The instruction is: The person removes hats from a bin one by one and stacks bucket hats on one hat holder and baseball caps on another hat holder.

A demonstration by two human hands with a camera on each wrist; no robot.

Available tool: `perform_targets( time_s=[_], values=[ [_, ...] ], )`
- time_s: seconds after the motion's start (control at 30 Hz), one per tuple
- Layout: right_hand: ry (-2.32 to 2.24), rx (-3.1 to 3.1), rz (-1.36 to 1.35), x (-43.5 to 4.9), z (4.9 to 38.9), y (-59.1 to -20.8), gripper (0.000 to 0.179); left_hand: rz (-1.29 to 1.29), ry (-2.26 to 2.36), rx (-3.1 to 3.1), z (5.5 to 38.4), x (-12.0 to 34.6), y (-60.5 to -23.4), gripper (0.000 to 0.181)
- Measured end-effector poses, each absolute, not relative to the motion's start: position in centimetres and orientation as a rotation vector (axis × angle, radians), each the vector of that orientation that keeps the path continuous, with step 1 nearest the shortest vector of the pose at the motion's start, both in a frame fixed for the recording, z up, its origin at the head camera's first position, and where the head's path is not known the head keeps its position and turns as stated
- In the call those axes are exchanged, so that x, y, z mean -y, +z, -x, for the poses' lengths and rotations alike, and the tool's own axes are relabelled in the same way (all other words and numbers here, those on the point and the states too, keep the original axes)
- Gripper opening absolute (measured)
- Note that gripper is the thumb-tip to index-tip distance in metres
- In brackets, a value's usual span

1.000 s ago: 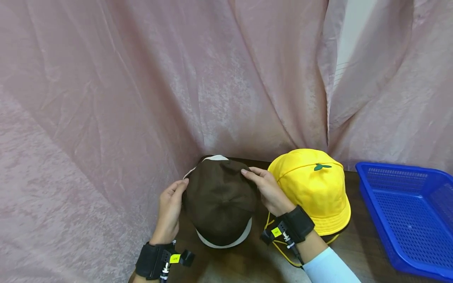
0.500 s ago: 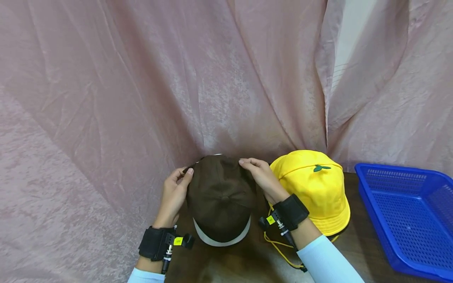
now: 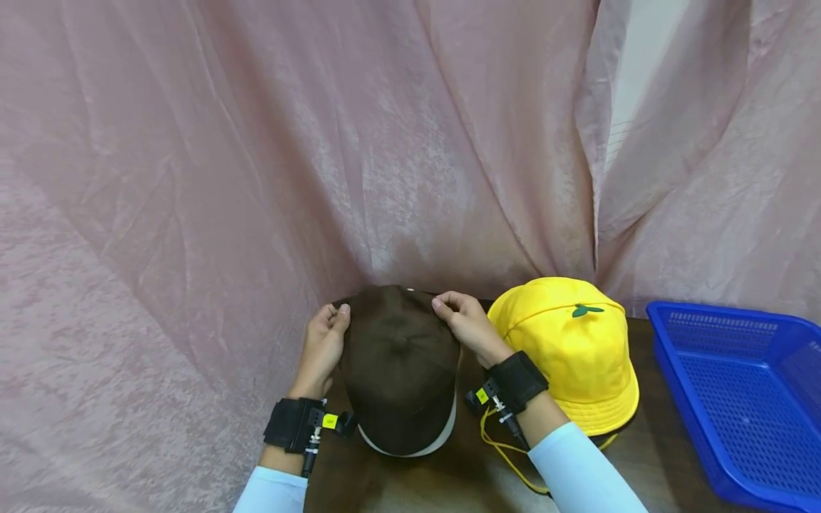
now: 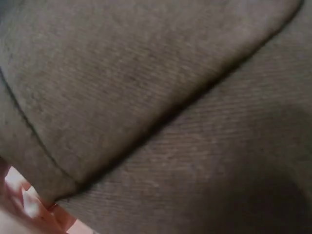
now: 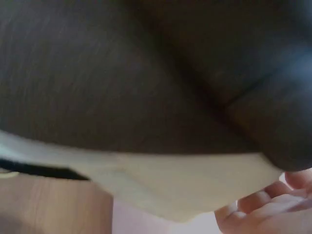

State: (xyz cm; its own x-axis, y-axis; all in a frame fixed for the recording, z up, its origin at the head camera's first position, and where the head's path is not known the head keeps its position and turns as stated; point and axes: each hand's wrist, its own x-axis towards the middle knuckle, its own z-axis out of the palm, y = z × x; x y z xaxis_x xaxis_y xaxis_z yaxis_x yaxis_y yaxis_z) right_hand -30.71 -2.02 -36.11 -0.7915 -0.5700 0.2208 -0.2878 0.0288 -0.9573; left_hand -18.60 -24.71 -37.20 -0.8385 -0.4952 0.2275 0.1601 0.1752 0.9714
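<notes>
A dark brown cap (image 3: 400, 370) with a pale band along its lower edge is held between both hands at the middle of the table. My left hand (image 3: 323, 345) pinches its far left edge between thumb and fingers. At the far right edge my right hand (image 3: 470, 326) pinches the fabric, thumb on top. The left wrist view is filled by brown cloth (image 4: 161, 97) with seams, some fingers showing at its lower left. In the right wrist view the cap's cream lining (image 5: 185, 180) shows below the brown cloth, near my fingers (image 5: 263, 207).
Right of the brown cap stands a yellow bucket hat (image 3: 571, 349) with a green sprout and a yellow cord (image 3: 513, 467). Further right is a blue plastic basket (image 3: 689, 413). A pink curtain (image 3: 398, 178) hangs behind the dark wooden table (image 3: 474, 491).
The cap has tipped, so the white at its far edge is now mostly hidden and the near pale rim looks narrower. Both hands keep their hold, shifted slightly toward the far edge.
</notes>
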Motion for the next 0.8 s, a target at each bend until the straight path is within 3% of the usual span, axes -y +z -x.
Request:
perform_targets(
  time_s=[0.43,0.8],
  values=[
    [-1.785,-2.07,0.874,3.0,31.1,-36.1,0.03,-0.169,-1.973,2.039,19.3,25.5,-36.5,0.043],
    [-1.938,-2.025,0.74,3.7,31.6,-37.9,0.027,-0.316,-2.182,1.81,21.0,26.4,-39.4,0.035]
  ],
)
